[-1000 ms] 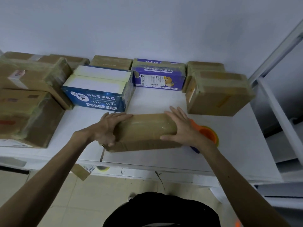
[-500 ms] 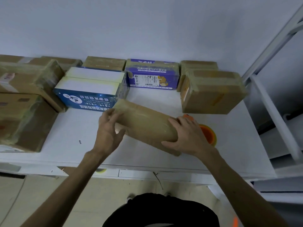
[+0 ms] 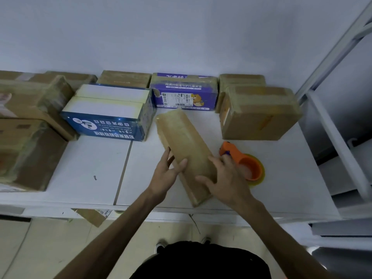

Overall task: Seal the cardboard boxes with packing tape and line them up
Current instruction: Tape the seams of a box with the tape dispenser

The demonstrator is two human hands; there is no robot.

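A long box [image 3: 185, 150] lies flat on the white bench [image 3: 90, 168], and we find both hands set on its near half. The left grip [image 3: 167, 174] lays straight fingers along the left wall with the thumb on top. The right grip [image 3: 227, 178] is spread against the right edge with its thumb across the lid. Neither is closed round the box; it is pressed between them. The box stretches away from the hands, its long axis slanting from the bench's front edge, near right, to far left. Its far end is just beside the purple box [image 3: 184, 93] and the corner of the blue box [image 3: 108, 117]. We judge the coming move turns on that slant: the far end must swing square to slot between the blue box and the brown box [image 3: 259, 113]. The right grip sits nearer the near end. The box is narrow brown cardboard, glossy all over with yellowish tape. An orange dispenser [image 3: 243, 164] rests just right of it.
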